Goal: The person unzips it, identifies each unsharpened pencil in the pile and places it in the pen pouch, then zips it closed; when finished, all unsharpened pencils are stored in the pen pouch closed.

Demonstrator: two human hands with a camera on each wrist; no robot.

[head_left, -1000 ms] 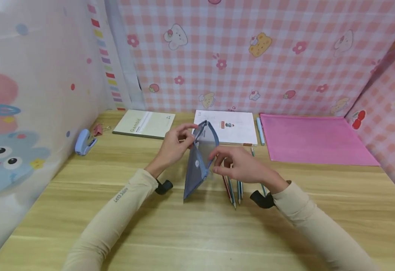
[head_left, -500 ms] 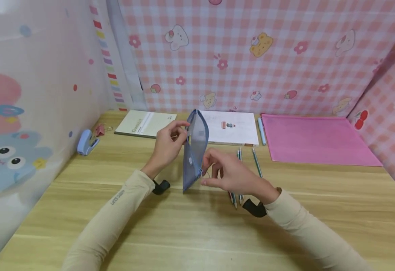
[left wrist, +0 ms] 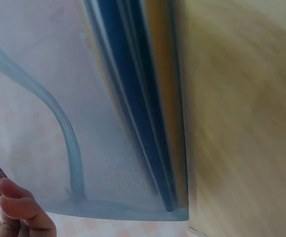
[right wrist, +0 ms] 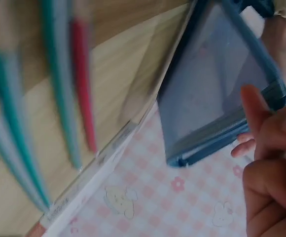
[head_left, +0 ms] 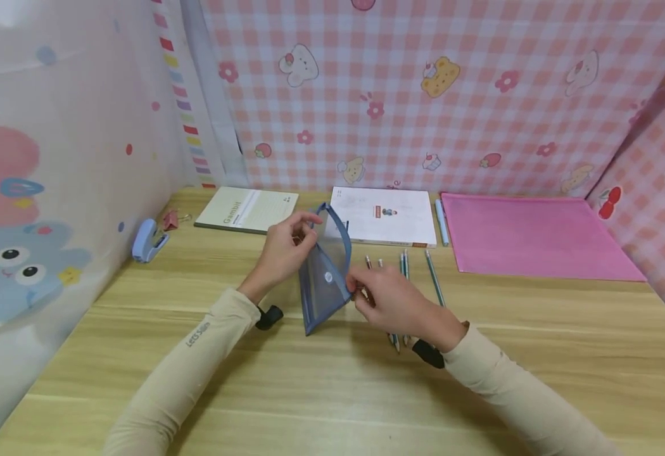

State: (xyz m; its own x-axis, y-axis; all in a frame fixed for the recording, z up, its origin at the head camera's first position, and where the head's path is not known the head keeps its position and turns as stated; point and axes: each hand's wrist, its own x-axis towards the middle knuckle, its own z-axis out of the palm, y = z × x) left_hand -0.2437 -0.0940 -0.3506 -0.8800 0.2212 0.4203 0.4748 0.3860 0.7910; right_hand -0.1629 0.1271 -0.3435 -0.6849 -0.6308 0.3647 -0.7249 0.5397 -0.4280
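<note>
A blue mesh zip pouch (head_left: 325, 288) stands tilted in the middle of the table, its zipped mouth spread apart. My left hand (head_left: 287, 250) pinches the far left edge of that mouth between thumb and fingers. At the near right corner of the mouth, my right hand (head_left: 395, 297) pinches the zip end. Through the mesh in the left wrist view, long thin sticks show inside along the bottom, one dark blue (left wrist: 133, 98) and one orange (left wrist: 165, 98). Several pencils lie on the table under and beside my right hand, among them a green one (head_left: 434, 277) and a red one (right wrist: 84, 89).
Along the back lie a pale green notebook (head_left: 247, 209), a white book (head_left: 386, 215), a light blue pen (head_left: 442, 223) and a flat pink pouch (head_left: 540, 237). A blue stapler (head_left: 147, 242) and a pink binder clip (head_left: 171, 220) sit at the left beside the wall.
The mesh pouch moved left, then dipped and turned its side more toward me. My right fingers, loose near the zip end half a second ago, now pinch it. The left hand keeps its grip.
</note>
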